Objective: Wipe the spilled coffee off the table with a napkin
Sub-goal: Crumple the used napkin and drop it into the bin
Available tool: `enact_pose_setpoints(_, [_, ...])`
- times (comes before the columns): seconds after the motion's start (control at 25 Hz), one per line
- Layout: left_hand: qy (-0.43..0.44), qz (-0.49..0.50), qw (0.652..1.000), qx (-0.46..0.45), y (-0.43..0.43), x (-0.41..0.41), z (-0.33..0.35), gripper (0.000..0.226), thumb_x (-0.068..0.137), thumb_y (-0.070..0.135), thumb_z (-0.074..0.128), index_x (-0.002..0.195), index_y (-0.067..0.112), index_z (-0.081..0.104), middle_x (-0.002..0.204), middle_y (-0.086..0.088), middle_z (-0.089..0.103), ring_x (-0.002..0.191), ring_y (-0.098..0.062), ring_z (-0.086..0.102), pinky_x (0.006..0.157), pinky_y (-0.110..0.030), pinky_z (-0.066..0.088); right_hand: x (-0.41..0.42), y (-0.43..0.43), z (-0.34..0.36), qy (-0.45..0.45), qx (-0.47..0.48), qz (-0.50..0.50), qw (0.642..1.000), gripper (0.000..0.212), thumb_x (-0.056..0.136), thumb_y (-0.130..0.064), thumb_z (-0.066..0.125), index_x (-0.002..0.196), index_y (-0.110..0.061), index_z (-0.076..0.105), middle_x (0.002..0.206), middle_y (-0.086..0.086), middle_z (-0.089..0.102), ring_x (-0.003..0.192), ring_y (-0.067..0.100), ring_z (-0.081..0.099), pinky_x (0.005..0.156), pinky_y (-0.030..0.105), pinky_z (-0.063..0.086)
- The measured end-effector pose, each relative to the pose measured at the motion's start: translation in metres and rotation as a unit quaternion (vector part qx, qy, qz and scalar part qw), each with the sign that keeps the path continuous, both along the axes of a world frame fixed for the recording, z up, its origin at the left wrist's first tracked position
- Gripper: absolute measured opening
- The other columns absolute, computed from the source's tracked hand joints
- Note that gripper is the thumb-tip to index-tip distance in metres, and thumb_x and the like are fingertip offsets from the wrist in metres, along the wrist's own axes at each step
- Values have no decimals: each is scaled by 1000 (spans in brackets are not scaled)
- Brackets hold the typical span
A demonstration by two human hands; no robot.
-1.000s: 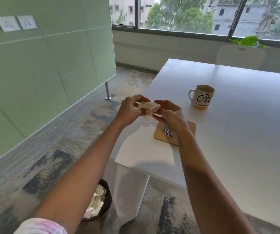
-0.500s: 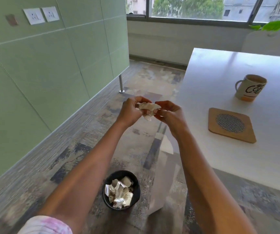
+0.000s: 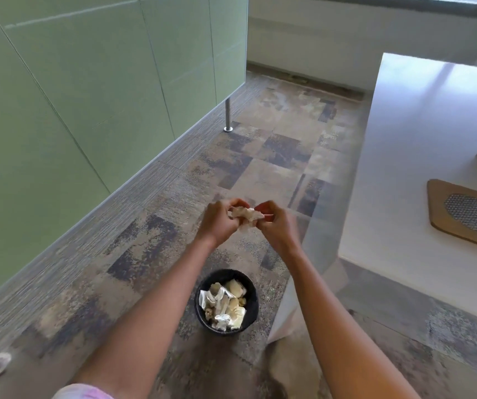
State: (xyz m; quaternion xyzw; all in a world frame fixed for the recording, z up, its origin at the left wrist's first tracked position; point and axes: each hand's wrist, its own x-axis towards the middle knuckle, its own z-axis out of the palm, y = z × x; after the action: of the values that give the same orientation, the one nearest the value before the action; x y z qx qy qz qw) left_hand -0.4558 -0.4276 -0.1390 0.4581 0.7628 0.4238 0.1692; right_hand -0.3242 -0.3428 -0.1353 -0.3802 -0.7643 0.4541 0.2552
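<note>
Both hands, left hand (image 3: 217,221) and right hand (image 3: 277,226), pinch the crumpled napkin (image 3: 244,216) between them, balling it tight above the floor, off the table (image 3: 404,156), with the bin (image 3: 227,302) below, presumably ready for dropping in.

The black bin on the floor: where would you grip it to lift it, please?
Take the black bin by its bare rim from above, on the left side away from the table leg. It stands upright and open, stuffed with crumpled paper.
</note>
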Motion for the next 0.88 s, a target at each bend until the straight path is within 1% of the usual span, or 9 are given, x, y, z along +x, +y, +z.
enact_pose_setpoints(0.08, [14, 10, 1000, -26, -6, -7, -26, 21, 83, 13, 73, 99, 26, 72, 87, 1, 76, 77, -14, 72, 63, -36, 61, -10, -4, -24, -27, 10, 21, 999, 24, 78, 2, 68, 100, -9, 68, 94, 10, 73, 86, 20, 69, 69, 25, 56])
enact_pose_setpoints(0.16, [25, 19, 998, -48, -10, -13, -51, 21, 84, 15, 73, 104, 21, 72, 93, -3, 76, 80, -18, 73, 67, -38, 62, -17, -6, -48, -54, 34, 44, 997, 26, 79, 2, 70, 103, -7, 66, 97, 12, 73, 88, 21, 69, 72, 23, 55])
enact_pose_setpoints(0.24, [44, 36, 996, -68, -11, -20, -77, 22, 85, 15, 73, 107, 19, 72, 97, -4, 77, 84, -18, 74, 72, -35, 62, -28, -5, -73, -81, 49, 53, 994, 27, 79, 3, 70, 104, -7, 67, 98, 12, 73, 88, 21, 69, 72, 19, 51])
enact_pose_setpoints(0.36, [55, 47, 993, -97, -14, -25, -111, 21, 86, 11, 71, 107, 16, 72, 99, -2, 77, 88, -16, 73, 75, -31, 61, -40, -5, -107, -127, 34, 69, 989, 25, 81, 3, 64, 102, -10, 66, 100, 8, 70, 88, 22, 65, 71, 23, 48])
enact_pose_setpoints(0.44, [57, 51, 989, -124, -13, -30, -134, 21, 87, 9, 69, 107, 15, 72, 102, -3, 76, 92, -17, 72, 79, -33, 59, -48, -5, -128, -147, 35, 83, 985, 23, 82, 2, 60, 100, -12, 65, 99, 7, 68, 87, 23, 61, 69, 26, 44])
enact_pose_setpoints(0.6, [54, 71, 983, -159, -9, -38, -166, 24, 89, 9, 66, 111, 16, 71, 106, -4, 75, 97, -20, 69, 82, -35, 57, -63, 0, -159, -186, 34, 101, 977, 25, 80, 1, 56, 100, -14, 62, 102, 6, 66, 88, 25, 59, 72, 33, 49])
enact_pose_setpoints(0.72, [47, 73, 981, -171, -4, -43, -182, 27, 88, 7, 67, 113, 17, 70, 106, -5, 74, 96, -20, 69, 81, -31, 56, -72, 3, -177, -201, 24, 107, 973, 28, 81, -1, 59, 105, -15, 62, 108, 6, 64, 91, 24, 59, 74, 32, 49])
enact_pose_setpoints(0.8, [46, 77, 979, -184, -1, -45, -190, 31, 87, 6, 67, 115, 18, 69, 106, -5, 74, 95, -19, 69, 76, -24, 53, -75, 5, -186, -213, 20, 111, 970, 32, 81, -1, 61, 111, -14, 62, 114, 6, 63, 96, 24, 60, 77, 30, 49])
enact_pose_setpoints(0.88, [42, 83, 977, -194, -2, -45, -197, 32, 87, 7, 68, 117, 19, 68, 107, -5, 74, 95, -19, 69, 73, -20, 50, -78, 6, -193, -221, 10, 117, 968, 38, 80, 2, 62, 114, -14, 62, 119, 5, 62, 99, 23, 61, 79, 28, 48])
